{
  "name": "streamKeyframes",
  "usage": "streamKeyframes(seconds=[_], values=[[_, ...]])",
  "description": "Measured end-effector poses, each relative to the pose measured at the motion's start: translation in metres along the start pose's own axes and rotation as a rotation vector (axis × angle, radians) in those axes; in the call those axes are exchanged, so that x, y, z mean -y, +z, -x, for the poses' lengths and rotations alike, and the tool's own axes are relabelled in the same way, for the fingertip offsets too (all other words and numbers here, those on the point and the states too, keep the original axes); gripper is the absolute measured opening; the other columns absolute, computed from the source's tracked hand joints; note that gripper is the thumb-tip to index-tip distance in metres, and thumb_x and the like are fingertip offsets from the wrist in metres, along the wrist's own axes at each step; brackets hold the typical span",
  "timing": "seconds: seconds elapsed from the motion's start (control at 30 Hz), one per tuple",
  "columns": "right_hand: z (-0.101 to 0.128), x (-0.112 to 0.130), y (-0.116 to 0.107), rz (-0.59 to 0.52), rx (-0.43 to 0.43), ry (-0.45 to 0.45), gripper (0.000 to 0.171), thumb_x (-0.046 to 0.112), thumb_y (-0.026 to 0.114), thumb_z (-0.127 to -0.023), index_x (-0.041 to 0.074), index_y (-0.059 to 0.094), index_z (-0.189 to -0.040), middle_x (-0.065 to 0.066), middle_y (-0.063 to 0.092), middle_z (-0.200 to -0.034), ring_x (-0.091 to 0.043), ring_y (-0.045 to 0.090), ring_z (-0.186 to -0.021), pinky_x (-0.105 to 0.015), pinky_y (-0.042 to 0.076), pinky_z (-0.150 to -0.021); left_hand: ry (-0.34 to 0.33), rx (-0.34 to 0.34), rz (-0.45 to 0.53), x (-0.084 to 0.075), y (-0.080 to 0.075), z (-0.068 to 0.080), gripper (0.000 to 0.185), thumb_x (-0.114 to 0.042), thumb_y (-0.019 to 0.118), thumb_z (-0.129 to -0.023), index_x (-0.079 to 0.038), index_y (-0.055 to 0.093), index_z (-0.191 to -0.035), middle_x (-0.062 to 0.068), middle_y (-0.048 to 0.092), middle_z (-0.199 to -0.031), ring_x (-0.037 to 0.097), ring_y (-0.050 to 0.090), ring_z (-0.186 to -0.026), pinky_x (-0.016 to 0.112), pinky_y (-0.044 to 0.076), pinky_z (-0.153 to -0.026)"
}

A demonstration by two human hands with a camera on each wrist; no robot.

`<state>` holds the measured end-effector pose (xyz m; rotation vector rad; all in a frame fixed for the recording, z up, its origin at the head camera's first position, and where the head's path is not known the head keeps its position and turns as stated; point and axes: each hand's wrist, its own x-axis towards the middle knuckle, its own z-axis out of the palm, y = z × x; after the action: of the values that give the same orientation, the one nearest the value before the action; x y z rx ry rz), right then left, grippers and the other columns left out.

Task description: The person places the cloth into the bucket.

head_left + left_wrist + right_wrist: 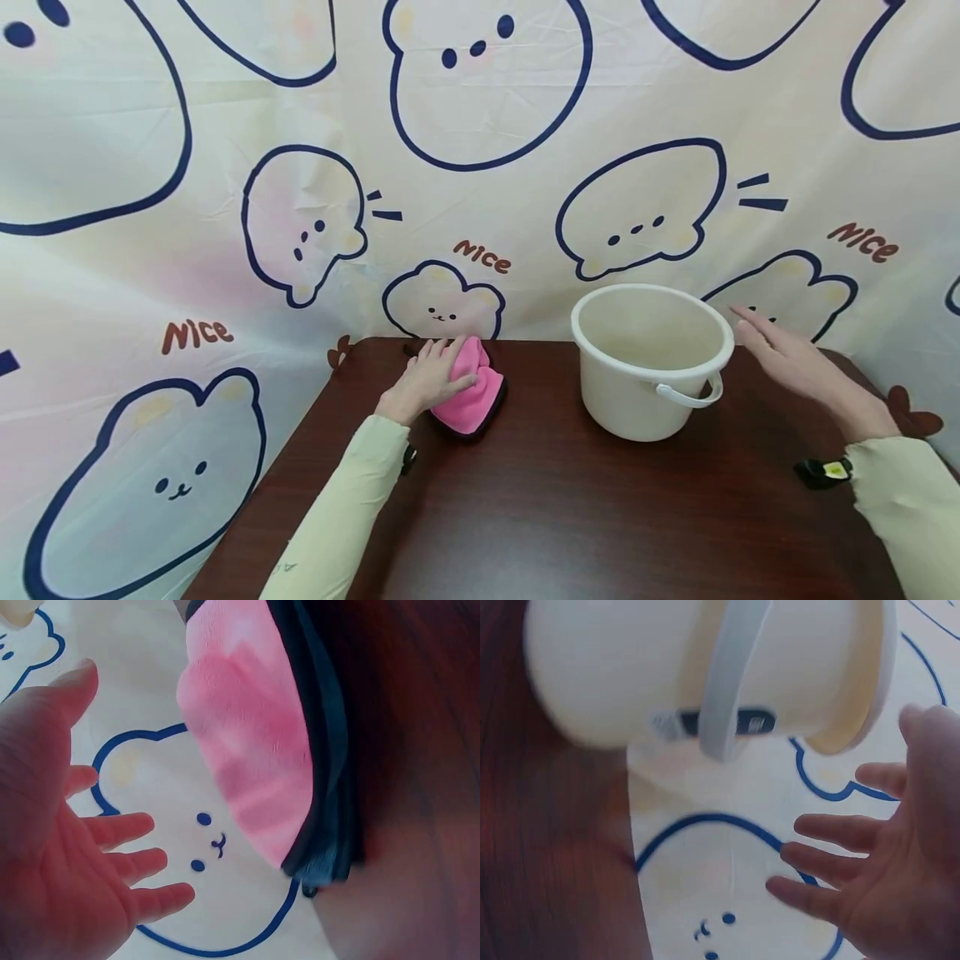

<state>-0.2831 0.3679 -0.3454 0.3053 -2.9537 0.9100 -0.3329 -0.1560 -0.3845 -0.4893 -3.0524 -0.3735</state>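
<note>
A folded pink cloth (471, 392) with dark edging lies near the back left of the table; its dark layered edge shows in the left wrist view. My left hand (427, 382) is over the cloth's left side in the head view, fingers loosely extended. In the left wrist view a gap shows between that hand and the cloth. To the right stands an upright cream bucket (637, 392), its white handle (693, 398) hanging at the front right. Beside the bucket's right rim is my right hand (787, 350), fingers straight, apart from the bucket in the right wrist view.
The dark brown table (525, 517) ends at the back against a hanging sheet (517, 217) printed with cartoon bears. Another part of the sheet hangs along the left side. A dark label (757, 721) is on the bucket's side, partly behind the handle.
</note>
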Motion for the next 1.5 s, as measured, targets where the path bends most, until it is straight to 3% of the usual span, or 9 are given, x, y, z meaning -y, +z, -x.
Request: streamKeyframes(seconds=[0.07, 0.13, 0.23, 0.43, 0.73, 0.87, 1.03, 1.23, 1.5], values=[[0.000, 0.002, 0.004, -0.084, -0.049, -0.032, 0.064, 0.049, 0.022, -0.106, 0.013, 0.014, -0.158, -0.031, 0.039, -0.148, -0.041, 0.055, -0.124, -0.059, 0.048, -0.096, -0.003, 0.002, 0.018, -0.002, 0.005, -0.002, 0.085, -0.055, 0.059, -0.091, -0.021, 0.019, -0.157, 0.020, 0.031, -0.157, 0.046, 0.023, -0.146, 0.069, 0.025, -0.112], [-0.001, 0.003, 0.009, -0.179, -0.095, -0.098, 0.061, 0.042, 0.021, -0.107, 0.005, 0.019, -0.156, -0.034, 0.049, -0.138, -0.023, 0.068, -0.104, -0.040, 0.058, -0.084, 0.001, -0.002, 0.029, -0.003, 0.009, -0.004, 0.085, -0.054, 0.060, -0.091, -0.019, 0.019, -0.157, 0.019, 0.034, -0.155, 0.044, 0.027, -0.145, 0.068, 0.028, -0.111], [-0.002, 0.004, 0.015, -0.305, -0.129, -0.127, 0.060, 0.040, 0.022, -0.108, 0.003, 0.022, -0.155, -0.032, 0.052, -0.134, -0.003, 0.068, -0.092, -0.025, 0.058, -0.072, 0.002, -0.001, 0.030, -0.004, 0.015, -0.007, 0.086, -0.052, 0.062, -0.091, -0.019, 0.019, -0.158, 0.017, 0.035, -0.154, 0.040, 0.030, -0.144, 0.067, 0.028, -0.112], [-0.004, 0.004, 0.025, -0.410, -0.170, -0.067, 0.063, 0.049, 0.023, -0.105, 0.008, 0.026, -0.154, -0.014, 0.049, -0.136, 0.000, 0.067, -0.097, -0.026, 0.058, -0.077, -0.072, 0.029, 0.073, -0.003, 0.022, -0.010, 0.088, -0.049, 0.065, -0.090, -0.019, 0.018, -0.158, 0.019, 0.029, -0.158, 0.040, 0.024, -0.147, 0.066, 0.021, -0.115], [-0.001, 0.004, 0.030, -0.470, -0.178, 0.002, 0.065, 0.054, 0.026, -0.103, 0.013, 0.029, -0.154, -0.006, 0.045, -0.137, 0.003, 0.063, -0.098, -0.025, 0.058, -0.078, -0.156, 0.109, 0.084, 0.003, 0.035, -0.011, 0.081, -0.039, 0.070, -0.088, -0.020, 0.027, -0.154, 0.018, 0.035, -0.154, 0.039, 0.028, -0.144, 0.065, 0.035, -0.108], [-0.002, 0.006, 0.031, -0.473, -0.186, -0.003, 0.062, 0.052, 0.032, -0.103, 0.015, 0.031, -0.153, -0.002, 0.045, -0.136, 0.004, 0.064, -0.097, -0.024, 0.057, -0.078, -0.149, 0.148, 0.057, 0.003, 0.039, -0.010, 0.079, -0.031, 0.074, -0.086, -0.020, 0.034, -0.153, 0.014, 0.040, -0.152, 0.037, 0.033, -0.141, 0.060, 0.040, -0.107], [-0.001, 0.006, 0.032, -0.486, -0.190, 0.009, 0.060, 0.049, 0.037, -0.103, 0.018, 0.031, -0.153, -0.003, 0.047, -0.138, 0.004, 0.065, -0.096, -0.022, 0.056, -0.077, -0.096, 0.110, 0.006, 0.000, 0.042, -0.009, 0.069, -0.023, 0.075, -0.086, -0.017, 0.044, -0.148, 0.014, 0.049, -0.145, 0.037, 0.041, -0.132, 0.055, 0.046, -0.102], [0.000, 0.006, 0.031, -0.473, -0.190, -0.003, 0.060, 0.049, 0.037, -0.103, 0.018, 0.030, -0.154, -0.011, 0.043, -0.142, 0.005, 0.065, -0.094, -0.022, 0.057, -0.078, -0.045, 0.075, -0.067, -0.002, 0.046, -0.008, 0.048, -0.011, 0.069, -0.088, -0.015, 0.054, -0.134, 0.013, 0.057, -0.117, 0.029, 0.049, -0.106, 0.041, 0.050, -0.088], [-0.001, 0.005, 0.032, -0.483, -0.179, -0.010, 0.059, 0.048, 0.037, -0.103, 0.018, 0.031, -0.154, -0.008, 0.044, -0.141, 0.002, 0.066, -0.095, -0.022, 0.057, -0.078, -0.026, 0.085, 0.030, 0.000, 0.041, -0.005, 0.024, 0.000, 0.062, -0.088, -0.014, 0.057, -0.107, 0.008, 0.052, -0.087, 0.020, 0.052, -0.080, 0.030, 0.045, -0.067]])
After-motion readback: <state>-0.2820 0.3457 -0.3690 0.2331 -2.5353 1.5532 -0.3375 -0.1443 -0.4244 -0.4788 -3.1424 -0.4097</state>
